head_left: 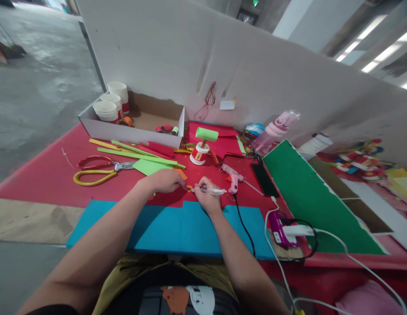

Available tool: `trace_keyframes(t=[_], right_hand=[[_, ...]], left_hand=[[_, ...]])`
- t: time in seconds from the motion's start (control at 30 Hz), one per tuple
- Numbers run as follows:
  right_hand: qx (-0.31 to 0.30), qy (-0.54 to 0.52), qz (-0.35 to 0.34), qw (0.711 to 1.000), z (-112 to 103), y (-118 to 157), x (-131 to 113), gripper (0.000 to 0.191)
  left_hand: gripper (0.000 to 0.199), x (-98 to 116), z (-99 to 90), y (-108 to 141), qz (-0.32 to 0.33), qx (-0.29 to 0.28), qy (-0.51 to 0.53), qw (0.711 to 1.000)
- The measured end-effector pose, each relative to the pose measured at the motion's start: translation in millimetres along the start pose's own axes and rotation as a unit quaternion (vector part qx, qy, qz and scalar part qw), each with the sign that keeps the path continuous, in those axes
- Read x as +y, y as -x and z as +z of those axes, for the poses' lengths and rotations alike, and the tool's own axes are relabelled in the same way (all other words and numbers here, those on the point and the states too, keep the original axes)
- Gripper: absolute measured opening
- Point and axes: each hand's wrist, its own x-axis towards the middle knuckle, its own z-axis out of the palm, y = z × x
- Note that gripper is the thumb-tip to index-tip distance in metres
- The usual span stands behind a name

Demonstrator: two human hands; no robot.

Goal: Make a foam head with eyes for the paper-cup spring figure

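Note:
My right hand (208, 197) is closed around a white pen (214, 191), its tip pointing left at a small orange paper piece (189, 188) on the red table covering. From the other side, the fingers of my left hand (166, 180) reach down to that orange piece and seem to press on its edge; their undersides are hidden. Under and behind my left hand lie a light green paper sheet (147, 166) and a bit of orange paper (181, 172). Just beyond stands an upside-down paper cup (199, 154) topped by a coil and a green paper roll (206, 134).
Scissors (96, 169) and paper strips (141, 153) lie left. A cardboard box (131, 131) with paper cups (107, 109) stands behind. To the right are a pink glue gun (234, 179), a phone (264, 179), a green board (317, 197) and a purple power strip (281, 229) with cables.

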Motion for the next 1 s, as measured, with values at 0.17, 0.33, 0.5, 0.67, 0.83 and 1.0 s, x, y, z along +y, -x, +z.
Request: trace_keyframes(t=[0.17, 0.33, 0.5, 0.67, 0.83, 1.0], right_hand=[[-0.001, -0.005, 0.001, 1.000, 0.7, -0.2, 1.1, 0.023], [0.003, -0.012, 0.000, 1.000, 0.9, -0.7, 1.2, 0.023], [-0.008, -0.014, 0.002, 1.000, 2.6, -0.7, 0.8, 0.023], [-0.008, -0.008, 0.001, 1.000, 3.1, -0.8, -0.4, 0.023], [0.008, -0.002, -0.005, 1.000, 2.3, -0.6, 0.6, 0.023], [-0.004, 0.000, -0.013, 1.000, 2.1, -0.7, 0.5, 0.023]], left_hand=[[0.044, -0.2, 0.6, 0.0, -0.002, 0.000, -0.005, 1.000], [0.044, -0.7, 0.7, -0.2, 0.000, 0.003, -0.006, 1.000], [0.044, -0.6, 0.9, -0.9, -0.002, 0.001, -0.012, 1.000], [0.044, -0.7, 1.0, -0.9, -0.005, 0.001, -0.005, 1.000], [0.043, -0.6, 0.4, -0.6, -0.002, 0.002, -0.004, 1.000], [0.044, -1.4, 1.4, -1.0, -0.001, 0.001, -0.001, 1.000]])
